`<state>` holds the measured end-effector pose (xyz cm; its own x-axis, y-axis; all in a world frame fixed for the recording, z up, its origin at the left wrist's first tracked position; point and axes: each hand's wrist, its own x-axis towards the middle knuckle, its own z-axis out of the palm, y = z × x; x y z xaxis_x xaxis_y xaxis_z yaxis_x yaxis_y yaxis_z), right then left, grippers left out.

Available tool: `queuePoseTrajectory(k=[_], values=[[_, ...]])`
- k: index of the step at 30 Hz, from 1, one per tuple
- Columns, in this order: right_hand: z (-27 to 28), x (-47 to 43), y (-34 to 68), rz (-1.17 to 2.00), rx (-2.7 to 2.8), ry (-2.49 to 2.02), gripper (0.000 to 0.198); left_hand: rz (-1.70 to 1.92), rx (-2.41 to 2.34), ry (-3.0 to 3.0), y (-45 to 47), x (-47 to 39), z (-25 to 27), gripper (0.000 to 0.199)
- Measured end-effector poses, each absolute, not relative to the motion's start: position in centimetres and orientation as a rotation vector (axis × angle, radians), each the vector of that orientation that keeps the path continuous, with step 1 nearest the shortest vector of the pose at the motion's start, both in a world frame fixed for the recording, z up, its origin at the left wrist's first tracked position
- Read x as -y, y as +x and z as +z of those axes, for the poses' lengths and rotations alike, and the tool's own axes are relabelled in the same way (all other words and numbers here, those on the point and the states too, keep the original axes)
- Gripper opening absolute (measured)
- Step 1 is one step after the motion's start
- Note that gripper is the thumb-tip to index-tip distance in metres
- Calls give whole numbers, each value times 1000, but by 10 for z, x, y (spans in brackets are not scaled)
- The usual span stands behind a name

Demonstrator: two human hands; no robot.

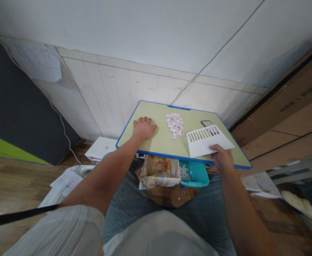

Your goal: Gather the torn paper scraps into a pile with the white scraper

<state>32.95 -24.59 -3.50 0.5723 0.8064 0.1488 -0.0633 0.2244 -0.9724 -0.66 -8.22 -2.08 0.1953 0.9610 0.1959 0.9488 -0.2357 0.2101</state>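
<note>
My left hand (144, 128) lies palm down on the left part of the pale yellow table (161, 144), its fingers apart. Between thumb and fingers, my right hand (221, 157) grips the near edge of a white card (202, 146). A row of several long slots runs along the card's far edge, and a couple of dark red marks show near its right end. A heap of small white and pinkish paper pieces (175, 124) sits between my hands. Just beyond the card rests a phone (206, 123), partly covered by it.
Under the table's front edge hang a lined basket (159, 181) and a turquoise bin (201, 174) with small white bits inside. A white box (100, 148) stands left of the table. White wall panels close off the back; large cardboard (286, 117) leans at right.
</note>
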Motion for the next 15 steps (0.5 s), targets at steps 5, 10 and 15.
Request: queuePoseTrajectory(k=[5,10,15], values=[[-36,241,326,671,834,-1224,51,442,-1912,2409,-8,81,-22,64],[-40,217,311,654,924,-1255,51,456,-1914,2423,-8,81,-23,63],[-49,196,299,694,972,-1297,55,471,-1914,2421,-9,81,-24,59]])
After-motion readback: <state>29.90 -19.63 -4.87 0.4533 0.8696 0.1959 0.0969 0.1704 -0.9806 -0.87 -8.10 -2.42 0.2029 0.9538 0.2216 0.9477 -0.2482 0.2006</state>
